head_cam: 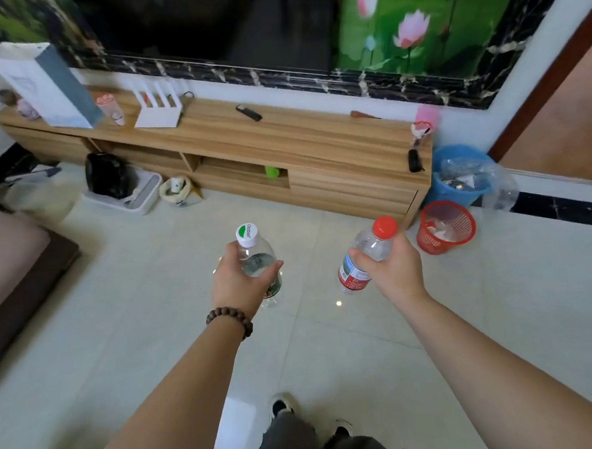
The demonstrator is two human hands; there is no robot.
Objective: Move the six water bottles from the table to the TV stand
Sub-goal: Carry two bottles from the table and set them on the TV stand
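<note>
My left hand [237,283] grips a clear water bottle with a white and green cap [254,253], held upright over the floor. My right hand [393,266] grips a second clear bottle with a red cap and a red label [368,250], tilted slightly to the right. Both bottles hang in front of the long wooden TV stand [315,133], which runs across the far side under a dark television. The stand's top carries no water bottle that I can see. The table is out of view.
On the stand lie a white router [159,111], a tall white box [46,85], a pink cup [109,106] and a black remote [248,112]. A red basket [445,227] and a blue bin [460,174] stand at its right end. A sofa edge [12,270] is at left.
</note>
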